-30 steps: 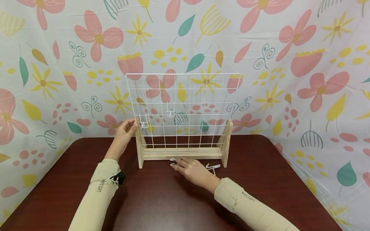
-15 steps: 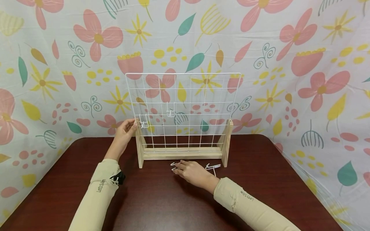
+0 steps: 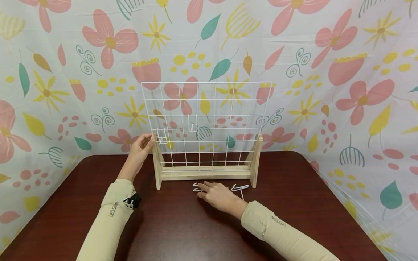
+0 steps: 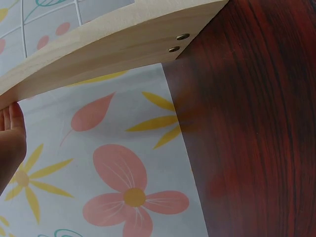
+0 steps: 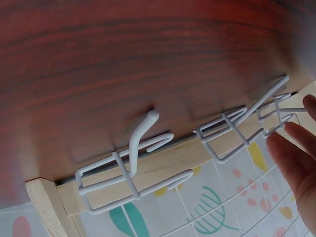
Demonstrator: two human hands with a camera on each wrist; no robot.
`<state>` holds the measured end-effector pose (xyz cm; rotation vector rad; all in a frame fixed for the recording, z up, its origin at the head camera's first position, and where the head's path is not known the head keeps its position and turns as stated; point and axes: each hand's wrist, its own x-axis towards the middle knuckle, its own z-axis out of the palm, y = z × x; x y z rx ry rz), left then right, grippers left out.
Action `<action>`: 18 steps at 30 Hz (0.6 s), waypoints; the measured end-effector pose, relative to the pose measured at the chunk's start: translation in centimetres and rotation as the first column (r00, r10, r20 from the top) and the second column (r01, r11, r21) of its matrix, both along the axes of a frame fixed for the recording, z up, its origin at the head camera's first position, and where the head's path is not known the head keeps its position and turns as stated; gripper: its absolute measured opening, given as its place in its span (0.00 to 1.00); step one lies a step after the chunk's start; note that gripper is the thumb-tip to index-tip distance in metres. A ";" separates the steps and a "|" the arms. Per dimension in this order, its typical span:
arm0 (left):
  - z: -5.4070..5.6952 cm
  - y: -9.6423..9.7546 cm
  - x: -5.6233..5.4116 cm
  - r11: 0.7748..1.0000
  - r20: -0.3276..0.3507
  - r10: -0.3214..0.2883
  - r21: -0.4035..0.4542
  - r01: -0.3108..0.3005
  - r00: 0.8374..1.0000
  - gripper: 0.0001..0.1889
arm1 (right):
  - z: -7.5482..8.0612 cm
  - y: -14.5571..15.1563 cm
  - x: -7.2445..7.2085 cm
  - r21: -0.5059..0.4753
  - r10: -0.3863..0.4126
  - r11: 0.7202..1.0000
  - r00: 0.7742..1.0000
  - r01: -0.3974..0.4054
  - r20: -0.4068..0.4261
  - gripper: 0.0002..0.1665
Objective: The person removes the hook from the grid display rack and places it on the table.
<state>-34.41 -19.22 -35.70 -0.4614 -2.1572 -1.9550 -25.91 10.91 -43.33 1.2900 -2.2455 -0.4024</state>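
Observation:
A white wire grid panel [image 3: 205, 116] stands upright in a pale wooden stand [image 3: 205, 176] on the table. My left hand [image 3: 138, 152] grips the top of the stand's left upright [image 4: 113, 54] between thumb and fingers. Low over the tabletop, just in front of the base, my right hand [image 3: 217, 195] pinches a white wire hook [image 5: 279, 112]; in the head view the hand covers most of this hook. Two more wire hooks, one nearer [image 5: 131, 170] and one in the middle [image 5: 224, 131], lie beside that hand. They overlap in the head view.
Two white hooks hang on the grid, one at its left edge [image 3: 162, 137] and one higher near the middle [image 3: 192, 126]. The dark red-brown table [image 3: 176, 224] meets a flower-patterned cloth [image 3: 326, 72] behind the stand.
My right hand has drawn back slightly toward me, and the wire hook at its fingertips has shifted with it, away from the stand's base. The left hand keeps its place.

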 end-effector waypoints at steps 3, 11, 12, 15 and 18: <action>0.0 0.0 0.0 1.000 0.000 -0.001 0.003 0.001 1.000 0.25 | 0.0 0.0 0.1 0.005 -0.022 1.000 1.000 0.022 0.007 0.12; 0.0 0.1 -0.1 1.000 0.013 0.003 0.007 -0.003 1.000 0.23 | -0.2 -0.1 0.5 0.033 -0.047 0.998 0.999 0.048 -0.005 0.15; 0.0 0.1 -0.1 1.000 0.015 0.004 0.008 -0.004 1.000 0.23 | -0.2 -0.2 0.5 0.030 -0.047 0.998 0.999 0.047 -0.007 0.15; 0.1 0.2 -0.1 1.000 0.018 0.002 0.007 -0.002 1.000 0.22 | -0.3 -0.2 0.6 0.031 -0.055 0.998 0.998 0.056 -0.010 0.15; 0.1 0.2 -0.1 1.000 0.022 0.002 0.009 -0.003 1.000 0.22 | -0.3 -0.3 0.8 0.037 -0.068 0.997 0.998 0.068 -0.011 0.16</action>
